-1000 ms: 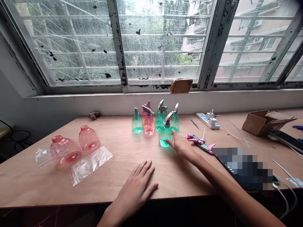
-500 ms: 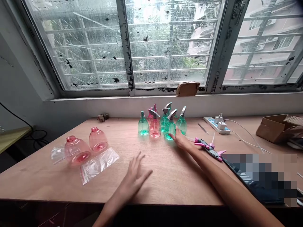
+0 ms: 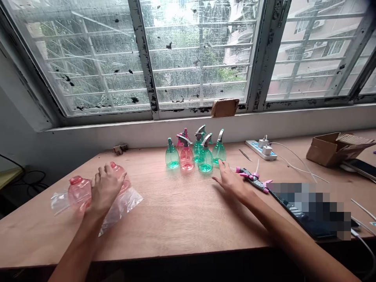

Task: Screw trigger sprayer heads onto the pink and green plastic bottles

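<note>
My left hand (image 3: pixel 105 186) reaches over the pink bottle without a top (image 3: pixel 120 172) at the left. Its fingers are apart and hide part of that bottle; whether they touch it I cannot tell. Beside it stands a second topless pink bottle (image 3: pixel 79 192). Clear plastic bags (image 3: pixel 129 201) lie under and around them. My right hand (image 3: pixel 230 180) is open and empty, just in front of a green spray bottle (image 3: pixel 219 152). Another green spray bottle (image 3: pixel 205 158) and a pink spray bottle (image 3: pixel 187 156) stand upright in the same cluster. Pink-and-black spray heads (image 3: pixel 252 178) lie right of my right hand.
A dark flat device (image 3: pixel 293 215), partly pixelated, lies at the right. Behind it are a power strip (image 3: pixel 261 150) with plugs and cables, and an open cardboard box (image 3: pixel 326 149). A thin metal tool (image 3: pixel 245 155) lies near the strip. The window wall bounds the table's back.
My left hand has moved left and forward, from the table's middle to the topless pink bottles. My right hand has come away from the green spray bottle. The view has shifted slightly right.
</note>
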Motion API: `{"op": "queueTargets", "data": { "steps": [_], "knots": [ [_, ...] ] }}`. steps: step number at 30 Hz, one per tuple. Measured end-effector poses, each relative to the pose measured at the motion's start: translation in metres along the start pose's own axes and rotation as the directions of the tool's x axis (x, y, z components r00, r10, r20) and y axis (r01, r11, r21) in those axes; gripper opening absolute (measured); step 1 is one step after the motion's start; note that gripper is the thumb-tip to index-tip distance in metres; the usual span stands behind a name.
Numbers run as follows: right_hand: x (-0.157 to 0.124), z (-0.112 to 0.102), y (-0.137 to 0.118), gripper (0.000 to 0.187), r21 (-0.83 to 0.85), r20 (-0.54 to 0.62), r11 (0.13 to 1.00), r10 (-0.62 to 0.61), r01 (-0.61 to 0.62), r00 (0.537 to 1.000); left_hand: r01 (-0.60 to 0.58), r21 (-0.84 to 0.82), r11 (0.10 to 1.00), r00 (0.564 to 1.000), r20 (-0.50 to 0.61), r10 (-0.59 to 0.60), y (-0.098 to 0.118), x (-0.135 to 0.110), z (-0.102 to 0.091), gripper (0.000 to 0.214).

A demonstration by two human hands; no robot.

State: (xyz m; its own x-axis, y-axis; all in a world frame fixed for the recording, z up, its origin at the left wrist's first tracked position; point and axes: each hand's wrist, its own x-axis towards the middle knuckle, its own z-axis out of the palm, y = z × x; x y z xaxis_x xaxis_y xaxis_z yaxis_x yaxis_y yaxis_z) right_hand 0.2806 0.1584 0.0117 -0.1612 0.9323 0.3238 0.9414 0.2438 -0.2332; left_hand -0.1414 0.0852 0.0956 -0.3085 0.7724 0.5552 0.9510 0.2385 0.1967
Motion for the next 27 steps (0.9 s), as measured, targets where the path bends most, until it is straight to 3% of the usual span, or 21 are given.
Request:
{"op": "queueTargets", "data": {
  "steps": [5,10,15,17,20,24,27],
  "knots": [
    [-0.039,-0.013,0.046,0.044,-0.149,-0.064,0.988,0.017,-0.026,0.998,-0.115,-0.099,0.988,0.982,0.135,0.128,0.000,-0.014,0.000,0.063],
    [-0.043,-0.010,0.080,0.041,-0.249,-0.091,0.968,0.019,-0.041,0.996,-0.186,-0.390,0.902,0.934,0.214,0.286,0.018,-0.042,0.005,0.087],
    [-0.046,-0.008,0.067,0.041,-0.276,-0.034,0.957,-0.103,0.089,0.994,-0.290,-0.539,0.791,0.876,0.183,0.446,0.070,-0.107,0.020,0.057],
    [-0.061,-0.009,0.054,0.040,-0.277,-0.025,0.951,-0.148,0.136,0.989,-0.317,-0.517,0.795,0.890,0.126,0.437,0.092,-0.139,0.026,0.064],
    [-0.091,-0.004,0.034,0.033,-0.258,-0.054,0.954,-0.173,0.154,0.983,-0.297,-0.584,0.755,0.881,0.136,0.452,0.114,-0.174,0.031,0.073],
    [-0.118,0.010,0.026,0.032,-0.157,-0.194,0.984,-0.117,0.087,0.974,-0.245,-0.689,0.682,0.823,0.224,0.522,0.121,-0.183,0.032,0.089],
    [-0.124,0.016,0.035,0.038,-0.077,-0.159,0.993,-0.097,0.086,0.983,-0.219,-0.697,0.682,0.797,0.276,0.538,0.119,-0.180,0.034,0.092]
  ]
}}
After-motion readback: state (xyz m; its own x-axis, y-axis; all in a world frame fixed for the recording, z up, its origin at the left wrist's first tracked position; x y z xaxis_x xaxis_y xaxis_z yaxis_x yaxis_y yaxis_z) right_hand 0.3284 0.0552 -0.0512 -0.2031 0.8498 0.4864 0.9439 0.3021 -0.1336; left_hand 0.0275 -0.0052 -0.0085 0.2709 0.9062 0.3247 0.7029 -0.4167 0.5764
